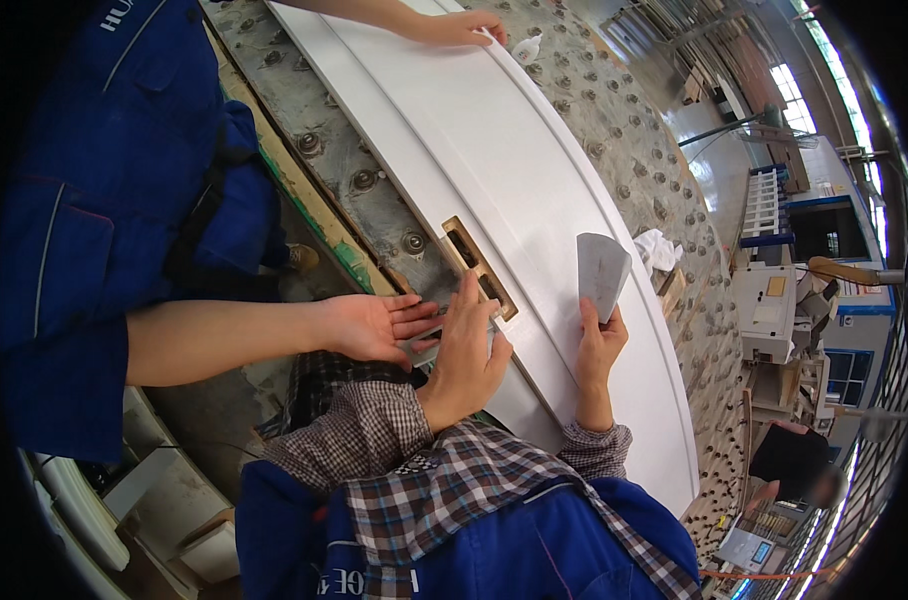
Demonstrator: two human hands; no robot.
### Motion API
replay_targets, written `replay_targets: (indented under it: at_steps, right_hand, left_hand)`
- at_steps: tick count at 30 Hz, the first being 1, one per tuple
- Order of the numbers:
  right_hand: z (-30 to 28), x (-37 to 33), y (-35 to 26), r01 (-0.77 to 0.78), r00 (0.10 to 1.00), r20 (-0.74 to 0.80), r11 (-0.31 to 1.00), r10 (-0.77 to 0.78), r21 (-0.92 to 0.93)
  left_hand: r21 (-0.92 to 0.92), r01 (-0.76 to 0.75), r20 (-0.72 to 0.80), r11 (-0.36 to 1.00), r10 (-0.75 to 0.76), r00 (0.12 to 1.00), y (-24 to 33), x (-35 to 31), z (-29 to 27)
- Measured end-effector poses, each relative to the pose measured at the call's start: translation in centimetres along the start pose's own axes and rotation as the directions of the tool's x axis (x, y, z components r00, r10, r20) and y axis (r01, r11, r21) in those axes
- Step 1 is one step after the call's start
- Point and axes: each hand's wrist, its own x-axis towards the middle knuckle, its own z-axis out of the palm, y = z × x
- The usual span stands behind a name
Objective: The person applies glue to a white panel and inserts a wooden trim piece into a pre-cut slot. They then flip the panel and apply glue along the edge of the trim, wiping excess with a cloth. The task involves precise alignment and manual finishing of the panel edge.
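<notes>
A long white door panel [534,190] lies in front of me, with a bare-wood lock cutout [479,268] and dark slots near its left edge. My left hand [466,345] rests at that edge beside the cutout, its fingers stretched out. In my right hand [599,350], above the panel, a curved grey sheet that looks like sandpaper [604,272] is pinched between thumb and fingers. A co-worker's open hand [369,325] reaches in from the left, close to my left hand. Something greyish shows partly between these two hands; I cannot make it out.
The panel lies on a metal table [374,205] studded with ball rollers. The co-worker's other hand [454,28] touches the panel's far end. A white cloth [657,250] and a small white bottle [527,48] lie beyond the panel. Another person [794,465] is at far right.
</notes>
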Motion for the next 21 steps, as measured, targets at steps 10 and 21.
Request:
replay_targets:
  at_steps: [10, 21]
  right_hand:
    - [-0.2, 0.2, 0.5, 0.016, 1.000, 0.015, 0.997, -0.015, -0.080]
    - [-0.2, 0.3, 0.2, -0.043, 0.999, 0.009, 0.998, 0.043, -0.047]
  left_hand:
    - [0.015, 0.057, -0.050, 0.998, -0.056, 0.997, -0.6, 1.0, -0.4]
    - [0.630, -0.297, 0.201, 0.717, 0.220, 0.955, -4.4, 4.0, -5.8]
